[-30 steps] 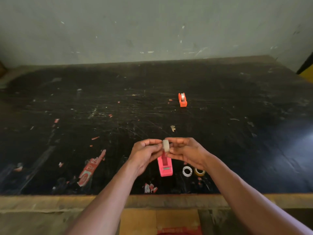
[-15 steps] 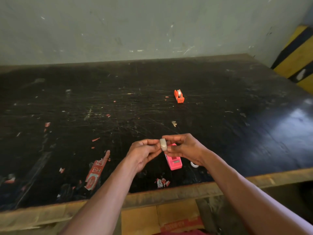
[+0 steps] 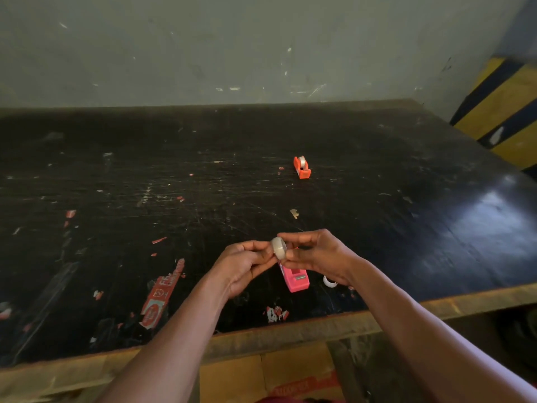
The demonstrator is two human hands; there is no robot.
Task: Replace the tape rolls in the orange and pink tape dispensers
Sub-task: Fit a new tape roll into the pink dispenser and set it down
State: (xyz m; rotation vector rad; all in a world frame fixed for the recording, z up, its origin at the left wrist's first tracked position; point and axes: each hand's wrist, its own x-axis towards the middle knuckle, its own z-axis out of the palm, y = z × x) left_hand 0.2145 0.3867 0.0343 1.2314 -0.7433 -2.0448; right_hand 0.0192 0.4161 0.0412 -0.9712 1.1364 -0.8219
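Your left hand (image 3: 244, 264) and right hand (image 3: 316, 257) both pinch the tape roll (image 3: 279, 248), raised above the pink dispenser (image 3: 296, 279). It's likely light, slick-sided; grip its flat faces. Orange dispenser (image 3: 302, 167) sits well beyond.

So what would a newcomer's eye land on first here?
Both hands, left and right, pinch a clear tape roll above the pink tape dispenser near the table's front edge. Farther back sits the orange tape dispenser, a roll in it.
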